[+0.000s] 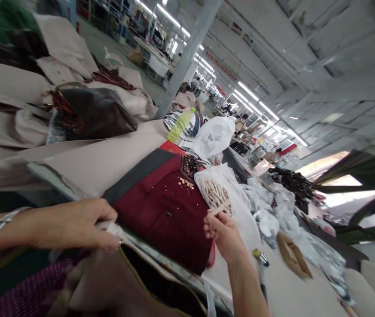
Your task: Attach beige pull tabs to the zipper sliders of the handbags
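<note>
Left hand (91, 224) closed on corner of beige zippered bag (98, 279), thumb near zipper end; bag at table's near edge, mouth gaping, dark inside; right hand (222, 233) pinching pale strip (219, 209) between thumb and fingers, just beside open plastic sack (235, 189) with heap of similar strips (212, 189); dark red cloth (161, 215) spread on table between hands, small gold pieces (186, 182) scattered on its far part; yellow-green bottle (181, 124) lying tilted beyond cloth.

No text could be read
Red lettering (220, 66) right of the grey pillar (187, 59) was too small to make out.
</note>
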`<state>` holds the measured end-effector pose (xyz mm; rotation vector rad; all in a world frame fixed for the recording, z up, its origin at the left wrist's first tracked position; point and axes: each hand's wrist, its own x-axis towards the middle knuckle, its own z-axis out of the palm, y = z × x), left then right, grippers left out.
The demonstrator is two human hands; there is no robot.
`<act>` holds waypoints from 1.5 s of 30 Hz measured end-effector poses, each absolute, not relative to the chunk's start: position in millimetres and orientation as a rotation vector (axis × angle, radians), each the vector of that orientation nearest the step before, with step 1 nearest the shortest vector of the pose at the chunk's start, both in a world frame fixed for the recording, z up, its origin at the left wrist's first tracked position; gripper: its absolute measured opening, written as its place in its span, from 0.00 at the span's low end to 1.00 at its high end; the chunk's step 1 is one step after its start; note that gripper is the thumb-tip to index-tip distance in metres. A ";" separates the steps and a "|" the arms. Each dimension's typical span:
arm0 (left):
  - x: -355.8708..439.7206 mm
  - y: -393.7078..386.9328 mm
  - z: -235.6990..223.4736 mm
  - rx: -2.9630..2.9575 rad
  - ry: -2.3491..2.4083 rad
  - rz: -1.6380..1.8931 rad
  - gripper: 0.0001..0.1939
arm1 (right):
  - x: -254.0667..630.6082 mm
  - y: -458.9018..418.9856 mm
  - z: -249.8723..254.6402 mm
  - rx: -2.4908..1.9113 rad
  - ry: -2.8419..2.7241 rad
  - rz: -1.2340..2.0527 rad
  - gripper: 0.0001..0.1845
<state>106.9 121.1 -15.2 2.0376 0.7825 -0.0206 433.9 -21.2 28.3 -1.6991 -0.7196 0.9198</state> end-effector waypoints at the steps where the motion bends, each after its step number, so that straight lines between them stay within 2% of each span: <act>1: 107.6 121.7 -4.9 2.019 0.744 -0.078 0.15 | 417.5 -24.1 28.2 -1.652 -0.706 0.973 0.36; 5: 108.1 123.9 18.4 2.069 0.629 -0.119 0.16 | 359.5 -31.1 21.8 -1.520 -0.732 1.115 0.29; 11: 101.1 124.8 21.5 2.117 0.558 -0.101 0.12 | 310.7 -24.3 6.9 -1.429 -1.219 0.942 0.05; 15: 99.6 124.3 23.6 2.095 0.542 -0.089 0.10 | 297.7 -11.8 5.9 -1.384 -1.422 0.804 0.07; 23: 100.8 127.1 17.5 2.002 0.534 -0.075 0.11 | 294.8 -0.7 6.7 -1.326 -1.698 0.812 0.12; 32: 107.4 125.1 8.7 1.993 0.490 -0.005 0.14 | 297.5 3.7 10.8 -1.285 -1.960 0.653 0.10; 42: 107.9 123.5 5.1 2.040 0.588 0.002 0.13 | 305.6 0.8 27.3 -1.343 -2.165 0.779 0.09; 45: 108.7 120.2 6.8 2.070 0.625 0.004 0.14 | 307.2 -3.7 27.5 -1.347 -2.171 0.728 0.08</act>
